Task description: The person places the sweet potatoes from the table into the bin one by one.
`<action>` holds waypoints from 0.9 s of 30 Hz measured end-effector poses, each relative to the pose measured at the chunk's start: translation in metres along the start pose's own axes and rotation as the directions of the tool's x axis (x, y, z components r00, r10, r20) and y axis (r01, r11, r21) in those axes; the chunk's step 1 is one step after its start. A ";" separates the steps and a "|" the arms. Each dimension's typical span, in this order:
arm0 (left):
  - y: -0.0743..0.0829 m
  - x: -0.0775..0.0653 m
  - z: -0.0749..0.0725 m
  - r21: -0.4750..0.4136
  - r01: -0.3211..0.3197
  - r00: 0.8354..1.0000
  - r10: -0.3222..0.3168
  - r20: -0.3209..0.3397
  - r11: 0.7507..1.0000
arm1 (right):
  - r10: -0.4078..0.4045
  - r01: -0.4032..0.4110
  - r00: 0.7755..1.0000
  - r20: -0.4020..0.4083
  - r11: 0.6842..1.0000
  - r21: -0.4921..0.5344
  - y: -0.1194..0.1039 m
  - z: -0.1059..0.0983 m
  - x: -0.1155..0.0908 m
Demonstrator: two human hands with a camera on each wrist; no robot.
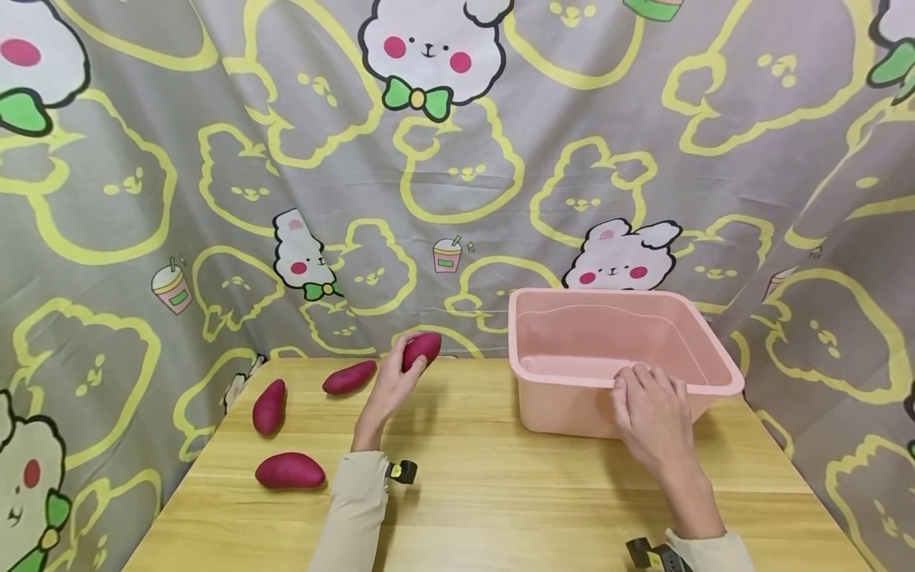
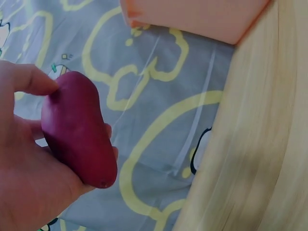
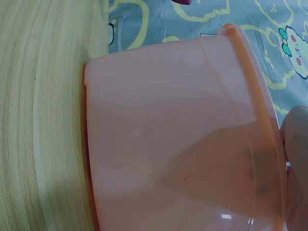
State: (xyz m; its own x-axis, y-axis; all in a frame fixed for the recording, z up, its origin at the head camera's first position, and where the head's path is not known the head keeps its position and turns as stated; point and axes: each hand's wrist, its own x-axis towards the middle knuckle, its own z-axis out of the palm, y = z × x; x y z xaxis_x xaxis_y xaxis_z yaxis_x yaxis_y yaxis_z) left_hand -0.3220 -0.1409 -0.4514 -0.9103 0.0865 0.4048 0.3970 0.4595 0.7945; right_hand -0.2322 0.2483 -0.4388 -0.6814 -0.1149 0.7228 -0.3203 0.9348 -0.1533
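My left hand [image 1: 391,383] holds a reddish-purple sweet potato [image 1: 426,347] up above the far part of the table. In the left wrist view the fingers and thumb curl round this sweet potato [image 2: 79,130], and its smooth tapered end points down. The right hand [image 1: 654,421] grips the front rim of a pink plastic bin [image 1: 565,407], fingers hooked over the edge. Close up in the right wrist view, the bin's wall [image 3: 154,110] fills most of the picture, with only part of the hand at the right edge. No contents show inside the bin.
To the left on the wooden table [image 1: 486,492] lie three more sweet potatoes: one near the back [image 1: 349,378], one farther left [image 1: 269,407] and one closer to me [image 1: 290,471]. A grey patterned curtain [image 1: 457,191] hangs behind the table and round its sides.
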 end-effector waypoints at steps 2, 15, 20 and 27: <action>0.002 0.000 0.000 -0.010 -0.005 1.000 0.005 -0.001 1.000 | 0.000 0.000 1.000 0.000 1.000 -0.001 0.000 0.000 0.000; 0.050 -0.008 -0.008 -0.084 -0.084 0.996 0.086 0.023 0.993 | -0.004 0.004 1.000 -0.009 1.000 0.000 -0.001 -0.001 0.001; 0.054 -0.008 -0.008 -0.070 -0.137 0.989 0.140 0.037 0.988 | -0.006 0.006 1.000 -0.012 1.000 0.000 -0.001 -0.001 0.001; 0.048 -0.005 -0.001 -0.064 -0.155 0.986 0.158 0.046 0.986 | 0.000 0.000 1.000 -0.008 1.000 0.001 -0.001 -0.001 0.001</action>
State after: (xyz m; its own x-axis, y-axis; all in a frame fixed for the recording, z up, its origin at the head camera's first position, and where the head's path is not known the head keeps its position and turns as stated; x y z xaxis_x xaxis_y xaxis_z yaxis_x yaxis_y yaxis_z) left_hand -0.2984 -0.1199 -0.4149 -0.8405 0.1984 0.5042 0.5399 0.3833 0.7493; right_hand -0.2316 0.2473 -0.4371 -0.6759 -0.1120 0.7284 -0.3206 0.9346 -0.1538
